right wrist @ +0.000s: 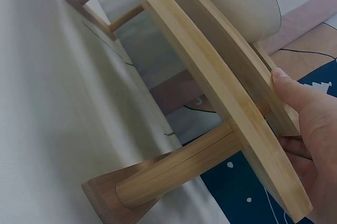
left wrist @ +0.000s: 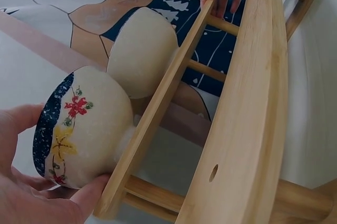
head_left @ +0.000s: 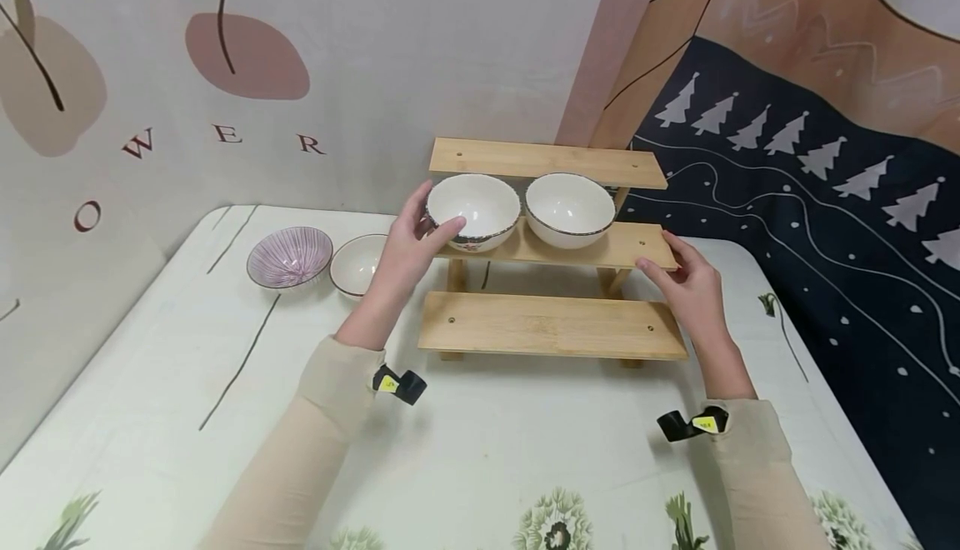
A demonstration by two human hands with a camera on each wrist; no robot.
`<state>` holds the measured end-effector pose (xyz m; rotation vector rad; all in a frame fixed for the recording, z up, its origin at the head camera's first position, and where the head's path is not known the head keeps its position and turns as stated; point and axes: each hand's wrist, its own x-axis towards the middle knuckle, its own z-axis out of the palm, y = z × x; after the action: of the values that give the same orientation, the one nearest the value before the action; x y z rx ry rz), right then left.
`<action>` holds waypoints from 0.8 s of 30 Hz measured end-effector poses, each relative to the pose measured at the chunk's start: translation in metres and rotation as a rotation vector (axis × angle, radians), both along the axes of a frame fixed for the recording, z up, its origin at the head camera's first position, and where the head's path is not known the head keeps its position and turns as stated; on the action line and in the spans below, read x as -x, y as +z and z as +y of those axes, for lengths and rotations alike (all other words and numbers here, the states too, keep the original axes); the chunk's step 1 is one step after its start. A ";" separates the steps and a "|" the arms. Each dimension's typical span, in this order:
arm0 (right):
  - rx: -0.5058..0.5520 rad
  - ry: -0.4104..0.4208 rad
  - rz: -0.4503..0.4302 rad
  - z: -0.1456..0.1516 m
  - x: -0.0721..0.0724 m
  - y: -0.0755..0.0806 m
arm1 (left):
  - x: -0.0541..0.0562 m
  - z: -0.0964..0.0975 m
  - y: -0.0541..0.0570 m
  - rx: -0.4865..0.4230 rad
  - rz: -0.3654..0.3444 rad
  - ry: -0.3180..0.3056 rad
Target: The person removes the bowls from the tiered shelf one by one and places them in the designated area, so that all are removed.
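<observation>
A three-tier wooden shelf [head_left: 551,325] stands on the table. On its middle board sits a white bowl [head_left: 474,204] with a dark rim; the left wrist view shows red and yellow flowers painted on its outside. My left hand [head_left: 408,250] holds this bowl by its left side, thumb near the front rim and fingers around the wall. Right beside it, a second white bowl [head_left: 570,210] with a thin dark rim rests on the same board. My right hand [head_left: 692,290] grips the right end of the middle board [right wrist: 281,113], thumb on its front edge, fingers behind.
Left of the shelf, a purple-striped bowl [head_left: 290,258] and a cream bowl [head_left: 352,267] stand close together on the pale tablecloth [head_left: 480,450]. My left forearm partly covers the cream bowl. A printed cloth [head_left: 420,58] hangs behind the shelf, with a dark tree-patterned one [head_left: 825,225] at right.
</observation>
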<state>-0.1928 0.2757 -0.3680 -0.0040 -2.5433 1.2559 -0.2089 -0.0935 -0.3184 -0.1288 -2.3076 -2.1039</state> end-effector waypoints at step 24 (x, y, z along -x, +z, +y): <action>-0.012 0.006 -0.001 0.001 0.001 0.001 | -0.004 0.004 0.011 -0.128 -0.091 -0.023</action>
<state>-0.1933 0.2769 -0.3672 0.0055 -2.5528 1.2434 -0.2052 -0.0894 -0.3075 -0.0594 -2.2194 -2.3076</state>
